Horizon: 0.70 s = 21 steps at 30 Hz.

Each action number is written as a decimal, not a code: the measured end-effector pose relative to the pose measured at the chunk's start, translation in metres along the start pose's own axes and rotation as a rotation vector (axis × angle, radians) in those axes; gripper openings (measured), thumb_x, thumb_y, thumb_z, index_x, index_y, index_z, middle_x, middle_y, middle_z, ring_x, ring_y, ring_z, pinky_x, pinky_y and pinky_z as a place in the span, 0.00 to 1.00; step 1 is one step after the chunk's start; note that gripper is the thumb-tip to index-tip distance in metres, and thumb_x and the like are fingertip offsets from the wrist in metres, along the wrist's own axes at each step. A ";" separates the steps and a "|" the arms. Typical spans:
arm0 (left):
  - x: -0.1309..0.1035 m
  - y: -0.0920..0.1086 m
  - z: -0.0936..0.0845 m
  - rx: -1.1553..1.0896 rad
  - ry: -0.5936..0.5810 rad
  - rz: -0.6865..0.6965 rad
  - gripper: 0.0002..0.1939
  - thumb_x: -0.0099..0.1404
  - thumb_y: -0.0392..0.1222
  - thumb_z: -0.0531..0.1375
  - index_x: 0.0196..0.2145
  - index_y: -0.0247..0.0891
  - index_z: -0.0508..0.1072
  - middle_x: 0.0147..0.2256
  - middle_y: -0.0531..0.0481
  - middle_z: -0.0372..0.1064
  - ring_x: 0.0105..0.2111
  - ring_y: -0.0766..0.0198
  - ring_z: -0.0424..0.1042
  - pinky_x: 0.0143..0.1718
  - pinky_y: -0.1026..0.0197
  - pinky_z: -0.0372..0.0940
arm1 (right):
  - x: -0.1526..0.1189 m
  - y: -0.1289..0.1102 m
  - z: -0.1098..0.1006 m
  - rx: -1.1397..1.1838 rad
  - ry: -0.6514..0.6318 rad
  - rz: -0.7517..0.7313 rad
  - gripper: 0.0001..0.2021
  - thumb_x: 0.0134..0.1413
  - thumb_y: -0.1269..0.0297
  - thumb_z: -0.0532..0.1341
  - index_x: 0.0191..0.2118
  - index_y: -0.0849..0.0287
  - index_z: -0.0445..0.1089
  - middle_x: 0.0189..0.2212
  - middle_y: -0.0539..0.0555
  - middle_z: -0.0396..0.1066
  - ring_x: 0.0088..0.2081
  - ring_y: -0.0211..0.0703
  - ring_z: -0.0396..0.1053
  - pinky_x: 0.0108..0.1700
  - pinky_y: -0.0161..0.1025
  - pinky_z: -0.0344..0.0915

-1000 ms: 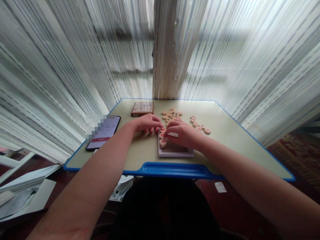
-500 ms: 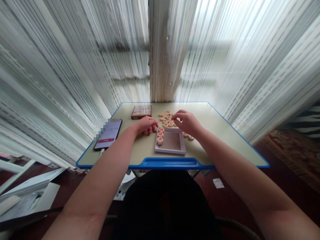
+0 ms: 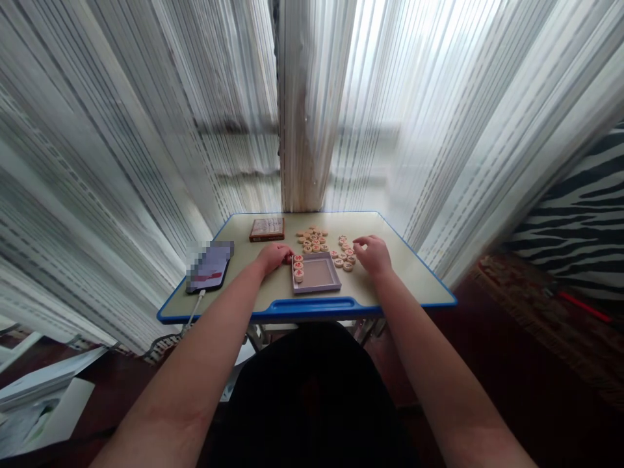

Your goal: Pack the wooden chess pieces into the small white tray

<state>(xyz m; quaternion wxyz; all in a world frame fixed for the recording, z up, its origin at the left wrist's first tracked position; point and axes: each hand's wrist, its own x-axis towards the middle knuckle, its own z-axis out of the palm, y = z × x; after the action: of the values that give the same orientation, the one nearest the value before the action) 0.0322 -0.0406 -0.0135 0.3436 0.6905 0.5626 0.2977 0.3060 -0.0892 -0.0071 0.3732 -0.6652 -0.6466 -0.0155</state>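
A shallow open box lies near the table's front edge, with three round wooden pieces with red characters in a column along its left side. My left hand rests at the box's upper left corner, fingers curled; what they hold, if anything, is hidden. Beyond the box is a pile of round pieces. More pieces lie loosely to the right of the box. Just right of those, my right hand is held with its fingers apart, and nothing shows in them.
A flat brown box lies at the back left of the table. A phone with a white cable is at the left edge. A blue-rimmed groove runs along the front edge.
The view has shifted to the right. My right hand has moved from the pile to the right side of the loose pieces, uncovering them. My left hand remains beside the box.
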 end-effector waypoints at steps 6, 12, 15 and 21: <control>-0.006 -0.005 0.004 0.058 0.145 0.013 0.13 0.52 0.38 0.53 0.28 0.36 0.77 0.22 0.50 0.72 0.28 0.63 0.70 0.33 0.64 0.62 | 0.002 -0.007 0.007 -0.134 -0.175 0.007 0.11 0.48 0.63 0.57 0.33 0.59 0.76 0.31 0.57 0.70 0.36 0.44 0.66 0.41 0.39 0.62; -0.011 -0.004 0.007 0.055 0.212 0.003 0.15 0.52 0.37 0.52 0.31 0.35 0.78 0.26 0.49 0.75 0.31 0.63 0.72 0.34 0.64 0.63 | 0.002 -0.006 0.011 -0.147 -0.148 0.025 0.13 0.49 0.59 0.58 0.36 0.60 0.75 0.32 0.58 0.71 0.37 0.44 0.66 0.41 0.38 0.61; -0.013 -0.004 0.007 0.046 0.207 0.016 0.16 0.52 0.36 0.51 0.32 0.35 0.78 0.27 0.49 0.76 0.32 0.63 0.72 0.34 0.64 0.63 | 0.002 -0.005 0.011 -0.144 -0.148 0.036 0.14 0.49 0.57 0.58 0.35 0.60 0.76 0.33 0.58 0.71 0.37 0.45 0.66 0.42 0.39 0.61; -0.013 -0.003 0.007 0.047 0.173 0.043 0.16 0.50 0.35 0.51 0.31 0.35 0.78 0.27 0.49 0.75 0.33 0.62 0.72 0.38 0.64 0.64 | 0.003 0.000 0.010 -0.128 -0.162 0.062 0.14 0.46 0.56 0.60 0.33 0.59 0.76 0.31 0.59 0.72 0.37 0.46 0.67 0.41 0.39 0.61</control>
<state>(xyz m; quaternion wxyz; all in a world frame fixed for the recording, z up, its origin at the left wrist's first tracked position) 0.0337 -0.0541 -0.0208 0.2711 0.6820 0.5819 0.3504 0.3016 -0.0811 -0.0125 0.2766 -0.7064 -0.6514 0.0087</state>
